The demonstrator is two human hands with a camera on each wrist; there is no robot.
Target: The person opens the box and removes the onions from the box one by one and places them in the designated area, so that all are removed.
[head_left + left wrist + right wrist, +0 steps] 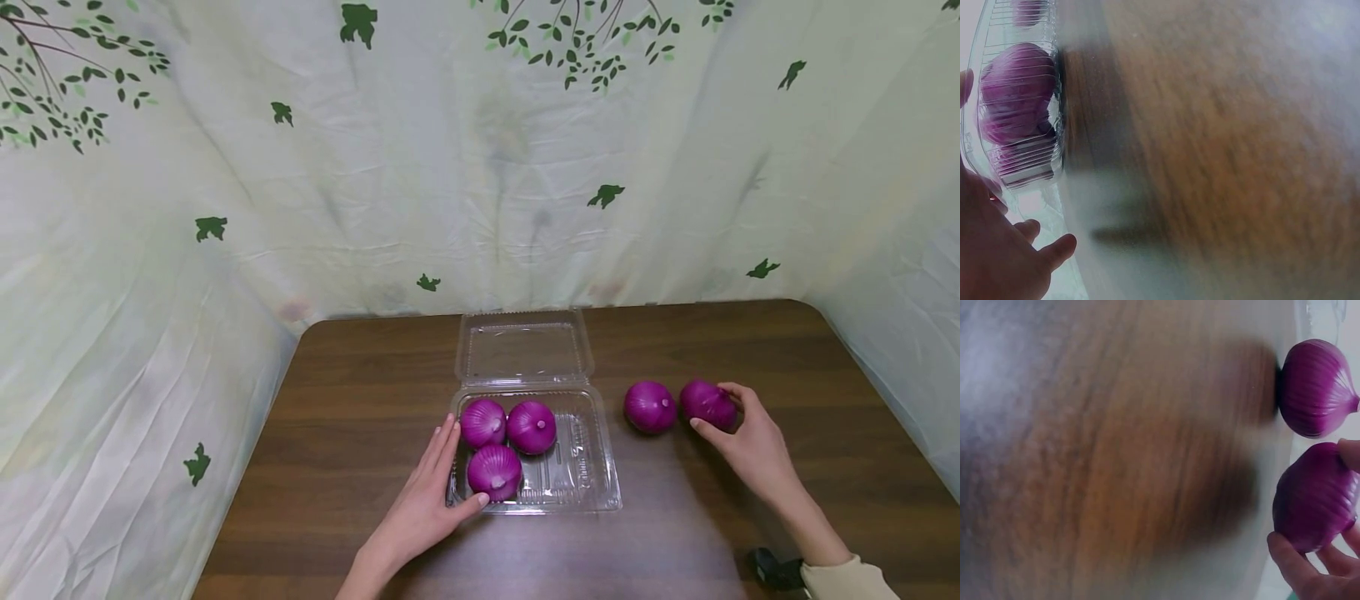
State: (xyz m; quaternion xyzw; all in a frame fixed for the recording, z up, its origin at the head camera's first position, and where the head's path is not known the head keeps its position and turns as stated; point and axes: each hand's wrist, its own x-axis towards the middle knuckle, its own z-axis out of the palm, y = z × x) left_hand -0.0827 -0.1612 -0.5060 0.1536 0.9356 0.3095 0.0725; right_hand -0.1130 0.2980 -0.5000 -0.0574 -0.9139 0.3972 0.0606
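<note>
My right hand [757, 450] grips a red onion [707, 405] between thumb and fingers, right of the container. The right wrist view shows the same onion [1316, 497] with fingertips around it; whether it touches the table I cannot tell. Just left of it sits another red onion [650, 407]. The clear plastic clamshell container [592, 492] lies with its lid folded back and three red onions [495, 472] in its left part. My left hand [423, 500] rests along the container's left side, fingers extended and thumb at its front edge. Through the container's wall, onions [1019, 94] show in the left wrist view.
The brown wooden table [360, 392] has rounded far corners. The container's lid [525, 346] reaches its back edge. A pale curtain with leaf prints [495, 208] hangs behind and at both sides. A black device [776, 571] is at my right wrist.
</note>
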